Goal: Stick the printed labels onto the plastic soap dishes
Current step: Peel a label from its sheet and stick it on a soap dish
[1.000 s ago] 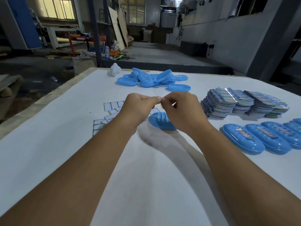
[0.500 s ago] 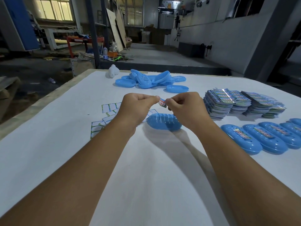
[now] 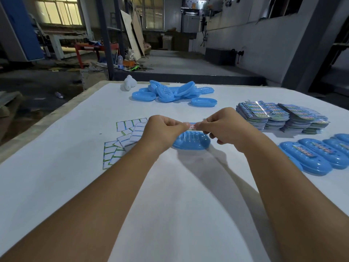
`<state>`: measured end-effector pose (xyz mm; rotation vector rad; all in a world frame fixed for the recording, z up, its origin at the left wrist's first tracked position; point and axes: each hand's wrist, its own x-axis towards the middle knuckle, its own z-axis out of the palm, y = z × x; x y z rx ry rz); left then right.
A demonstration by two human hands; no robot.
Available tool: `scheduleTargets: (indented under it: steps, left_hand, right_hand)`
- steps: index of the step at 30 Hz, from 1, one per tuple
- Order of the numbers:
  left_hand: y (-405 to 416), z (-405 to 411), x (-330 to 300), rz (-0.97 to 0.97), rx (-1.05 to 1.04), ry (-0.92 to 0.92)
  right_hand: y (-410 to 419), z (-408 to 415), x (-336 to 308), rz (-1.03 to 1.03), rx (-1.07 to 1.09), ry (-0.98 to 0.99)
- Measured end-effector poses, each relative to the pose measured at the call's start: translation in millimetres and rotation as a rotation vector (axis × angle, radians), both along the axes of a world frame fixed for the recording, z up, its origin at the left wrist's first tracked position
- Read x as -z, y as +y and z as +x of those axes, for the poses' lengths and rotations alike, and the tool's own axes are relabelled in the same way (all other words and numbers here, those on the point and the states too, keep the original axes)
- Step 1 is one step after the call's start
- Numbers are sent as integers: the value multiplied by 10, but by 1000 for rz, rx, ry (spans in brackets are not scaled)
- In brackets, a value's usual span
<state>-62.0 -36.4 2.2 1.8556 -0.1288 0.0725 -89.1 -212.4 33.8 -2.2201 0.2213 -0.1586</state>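
A blue plastic soap dish (image 3: 191,141) lies on the white table (image 3: 170,195) just beyond my hands. Above it I stretch a small printed label (image 3: 191,125) between both hands. My left hand (image 3: 164,131) pinches its left end and my right hand (image 3: 224,127) pinches its right end. The label hangs a little above the dish's slotted top.
Several labelled blue dishes (image 3: 311,157) lie in a row at the right. Stacks of printed label sheets (image 3: 279,116) stand behind them. Used backing sheets (image 3: 124,137) lie at the left. A heap of unlabelled blue dishes (image 3: 173,91) and a white object (image 3: 130,83) sit at the far edge.
My hands have drawn apart, pulling the label out flat between them. More of the soap dish now shows beneath them.
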Motion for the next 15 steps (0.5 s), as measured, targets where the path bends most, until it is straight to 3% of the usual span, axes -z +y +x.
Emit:
scheduleTargets:
  steps: [15]
  left_hand:
    - [-66, 46, 89, 252, -65, -49]
  right_hand:
    - [-50, 109, 158, -178, -10, 78]
